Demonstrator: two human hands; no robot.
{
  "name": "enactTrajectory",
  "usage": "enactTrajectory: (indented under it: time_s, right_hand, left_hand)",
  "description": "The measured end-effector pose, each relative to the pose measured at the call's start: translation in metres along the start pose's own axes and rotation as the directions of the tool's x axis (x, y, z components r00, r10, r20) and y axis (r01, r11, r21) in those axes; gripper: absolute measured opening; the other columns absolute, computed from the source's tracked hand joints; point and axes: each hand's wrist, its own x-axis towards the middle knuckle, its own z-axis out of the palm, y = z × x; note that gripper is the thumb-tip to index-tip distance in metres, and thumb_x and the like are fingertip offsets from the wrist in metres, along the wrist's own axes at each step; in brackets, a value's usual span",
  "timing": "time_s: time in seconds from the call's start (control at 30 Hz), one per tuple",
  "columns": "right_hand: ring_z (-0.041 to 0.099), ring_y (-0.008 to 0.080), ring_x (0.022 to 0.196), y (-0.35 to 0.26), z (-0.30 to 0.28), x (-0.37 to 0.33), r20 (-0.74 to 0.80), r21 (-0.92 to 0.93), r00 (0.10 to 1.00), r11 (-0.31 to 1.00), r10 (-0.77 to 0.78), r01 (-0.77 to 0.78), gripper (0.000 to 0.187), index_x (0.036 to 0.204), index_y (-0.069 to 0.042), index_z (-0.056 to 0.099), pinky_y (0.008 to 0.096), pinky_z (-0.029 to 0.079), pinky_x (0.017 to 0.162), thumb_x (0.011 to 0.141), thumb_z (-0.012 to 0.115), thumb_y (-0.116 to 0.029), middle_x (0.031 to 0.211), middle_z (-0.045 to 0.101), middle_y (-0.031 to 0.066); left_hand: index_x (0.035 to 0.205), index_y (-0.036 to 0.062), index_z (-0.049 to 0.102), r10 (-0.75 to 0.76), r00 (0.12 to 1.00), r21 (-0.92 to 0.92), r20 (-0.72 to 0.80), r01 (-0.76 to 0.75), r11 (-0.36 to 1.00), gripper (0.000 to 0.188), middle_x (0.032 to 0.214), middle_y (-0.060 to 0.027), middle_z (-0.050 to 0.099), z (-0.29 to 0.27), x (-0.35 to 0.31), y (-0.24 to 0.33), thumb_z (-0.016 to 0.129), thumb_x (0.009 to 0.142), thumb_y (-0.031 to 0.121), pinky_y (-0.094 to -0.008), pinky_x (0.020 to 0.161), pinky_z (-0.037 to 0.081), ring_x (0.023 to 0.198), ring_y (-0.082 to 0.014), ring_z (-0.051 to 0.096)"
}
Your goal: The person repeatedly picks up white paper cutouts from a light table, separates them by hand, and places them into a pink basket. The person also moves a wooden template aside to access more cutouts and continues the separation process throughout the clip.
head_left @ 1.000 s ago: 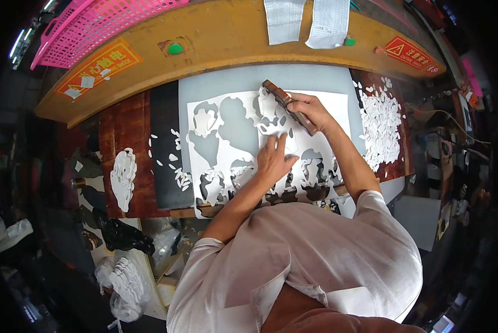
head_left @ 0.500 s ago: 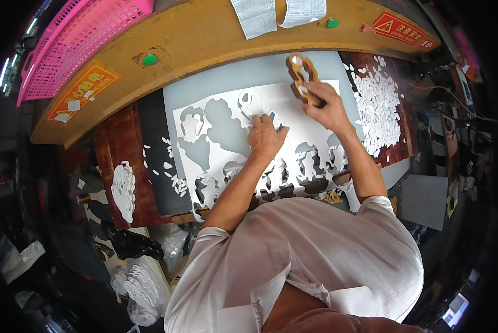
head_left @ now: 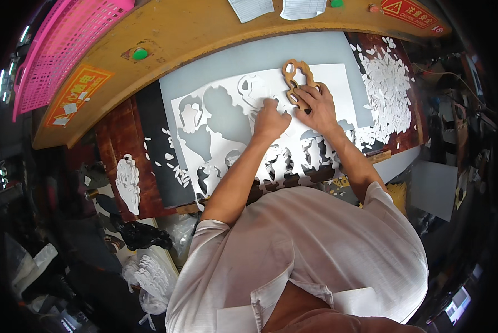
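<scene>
A white sheet (head_left: pixel 329 83) with several cut-out holes lies on a pale grey board (head_left: pixel 204 64). My right hand (head_left: pixel 319 110) grips the near end of a brown, wavy-edged cutting die (head_left: pixel 287 71), which rests on or just over the uncut right part of the sheet. Beside it, to the left, my left hand (head_left: pixel 271 121) is on the sheet with its fingers curled and thumb out; what is under the fingertips is hidden. Just past that hand, a cut white shape (head_left: pixel 250 86) sits in the sheet. Ragged cut-outs line the sheet's near edge, partly behind my forearms.
A yellow machine beam (head_left: pixel 188 41) with green buttons crosses the far side. Small white scraps (head_left: pixel 390 97) are heaped at right. A stack of white cut pieces (head_left: pixel 128 183) lies at left. A pink basket (head_left: pixel 66 50) stands far left; bagged white pieces (head_left: pixel 152 277) are below.
My right hand has brought the cutting die nearer and slightly left, down toward the sheet beside my left hand. My left hand has shifted only slightly. The whole view has tilted a little.
</scene>
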Motion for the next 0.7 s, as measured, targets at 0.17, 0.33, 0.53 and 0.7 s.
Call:
enactTrajectory:
  time_s: [0.17, 0.33, 0.53, 0.7]
  right_hand:
    - [0.057, 0.0435, 0.12, -0.003, -0.006, 0.002, -0.05, -0.014, 0.999, 1.0, -0.003, 0.002, 0.056, 0.128, -0.018, 0.075, 0.0508, 0.052, 0.102, 0.074, 0.077, -0.029, 0.131, 0.071, 0.0032]
    - [0.057, 0.0424, 0.118, -0.005, -0.01, -0.001, -0.082, 0.004, 0.997, 1.0, 0.002, -0.001, 0.056, 0.128, -0.02, 0.076, 0.0494, 0.053, 0.1, 0.072, 0.076, -0.028, 0.128, 0.072, 0.0008]
    - [0.058, 0.0425, 0.119, -0.006, -0.016, -0.002, -0.099, 0.013, 0.995, 1.0, 0.017, -0.016, 0.055, 0.127, -0.021, 0.077, 0.0502, 0.054, 0.099, 0.073, 0.076, -0.028, 0.127, 0.073, 0.0008]
    - [0.058, 0.0413, 0.119, -0.008, -0.021, 0.001, -0.138, 0.011, 0.99, 1.0, -0.007, 0.009, 0.054, 0.126, -0.022, 0.077, 0.0489, 0.055, 0.1, 0.073, 0.075, -0.028, 0.126, 0.073, 0.0004]
  left_hand:
    - [0.142, -0.0053, 0.049, 0.176, 0.978, 0.194, -0.113, -0.152, 0.969, 0.073, 0.125, -0.0267, 0.066, 0.001, -0.011, -0.014, 0.083, 0.086, 0.028, -0.0484, 0.079, 0.062, 0.1, -0.0395, 0.075]
    - [0.144, -0.0037, 0.049, 0.336, 0.908, 0.344, -0.251, -0.241, 0.908, 0.077, 0.131, -0.0215, 0.063, 0.018, -0.016, -0.016, 0.084, 0.088, 0.037, -0.0458, 0.077, 0.062, 0.097, -0.037, 0.075]
    - [0.141, -0.0099, 0.051, 0.3, 0.93, 0.45, -0.212, -0.179, 0.875, 0.077, 0.125, -0.0256, 0.065, 0.017, -0.023, 0.002, 0.086, 0.086, 0.031, -0.0408, 0.071, 0.064, 0.089, -0.0356, 0.077]
    - [0.123, -0.0051, 0.061, 0.208, 0.949, 0.289, -0.236, -0.136, 0.948, 0.058, 0.116, -0.0271, 0.069, 0.012, -0.008, -0.001, 0.082, 0.088, 0.036, -0.0466, 0.078, 0.062, 0.091, -0.0399, 0.076]
